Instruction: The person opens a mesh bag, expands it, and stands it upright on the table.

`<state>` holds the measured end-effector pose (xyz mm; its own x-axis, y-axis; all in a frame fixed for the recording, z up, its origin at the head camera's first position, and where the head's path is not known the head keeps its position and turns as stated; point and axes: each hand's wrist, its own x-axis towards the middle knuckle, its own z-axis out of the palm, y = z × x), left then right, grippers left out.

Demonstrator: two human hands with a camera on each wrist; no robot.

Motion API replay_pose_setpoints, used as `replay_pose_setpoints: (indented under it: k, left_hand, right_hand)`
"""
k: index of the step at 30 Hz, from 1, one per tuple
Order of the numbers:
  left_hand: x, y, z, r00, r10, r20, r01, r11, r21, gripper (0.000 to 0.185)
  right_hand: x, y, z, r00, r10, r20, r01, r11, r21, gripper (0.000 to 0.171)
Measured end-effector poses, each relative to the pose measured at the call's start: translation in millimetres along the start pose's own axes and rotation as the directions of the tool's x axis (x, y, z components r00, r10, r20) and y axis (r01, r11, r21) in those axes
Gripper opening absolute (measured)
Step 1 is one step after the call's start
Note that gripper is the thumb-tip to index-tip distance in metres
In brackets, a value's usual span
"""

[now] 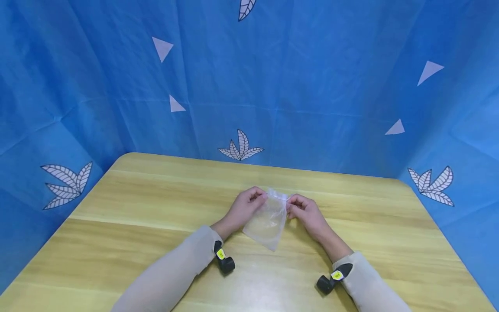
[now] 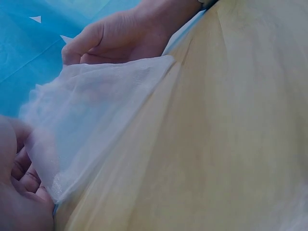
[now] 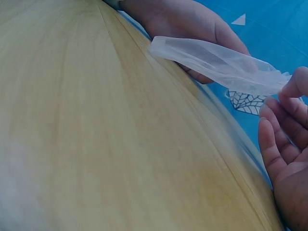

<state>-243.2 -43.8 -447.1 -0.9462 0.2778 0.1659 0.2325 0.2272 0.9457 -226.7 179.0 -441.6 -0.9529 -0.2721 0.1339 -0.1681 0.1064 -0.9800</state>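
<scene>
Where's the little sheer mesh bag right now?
In the head view the mesh bag is near the middle of the wooden table, held at its top edge between the left hand and the right hand.

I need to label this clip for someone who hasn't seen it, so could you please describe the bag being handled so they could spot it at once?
On the yellow wooden table before the blue backdrop, look between the left hand and right hand. They pinch the top corners of a small sheer white mesh pouch, the only see-through thing there.
</scene>
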Motion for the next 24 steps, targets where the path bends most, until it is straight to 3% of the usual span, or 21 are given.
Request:
replay_pose_setpoints:
  k: [7,13,19,24]
  left_hand:
    - [-2.1,6.6,0.6,1.000,-0.002,-0.007,0.002,1.000,-0.013,0.021]
    - [1.1,1.2,0.9,1.000,-0.006,0.000,0.006,1.000,-0.015,0.021]
    - [0.4,0.5,1.4,0.999,-0.037,0.004,0.037,0.999,-0.016,0.019]
    - [0.0,1.6,0.9,0.999,-0.037,0.005,0.037,0.999,-0.033,0.020]
  right_hand:
    - [0.3,-0.2,-1.2,0.999,-0.012,-0.029,0.013,0.999,0.033,0.013]
    - [0.2,-2.7,-1.3,0.996,-0.012,-0.083,0.018,0.998,0.064,0.014]
    - [-0.1,-1.8,0.6,0.990,0.004,-0.137,0.017,0.988,0.156,0.007]
    - [-0.3,-0.4,0.0,0.995,0.005,-0.097,0.013,0.983,0.185,0.007]
